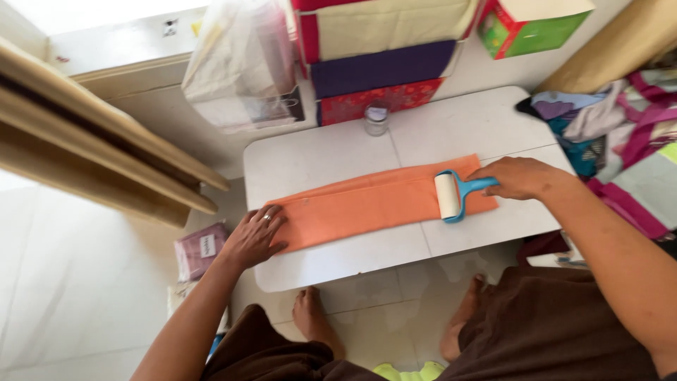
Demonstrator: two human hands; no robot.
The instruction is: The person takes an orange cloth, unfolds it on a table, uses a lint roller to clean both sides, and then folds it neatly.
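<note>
A long folded orange cloth [367, 204] lies across a low white table [331, 152]. My right hand [518, 178] grips the blue handle of a lint roller [451, 196], whose white roll rests on the cloth's right part. My left hand [255, 236] presses flat on the cloth's left end, fingers spread, a ring on one finger.
A small glass jar [376, 118] stands at the table's far edge. Behind it are stacked fabric boxes [381, 70] and a plastic bag [240, 63]. A pile of clothes [613, 134] lies to the right, a wooden frame [92, 141] to the left. My bare feet [317, 321] rest under the table.
</note>
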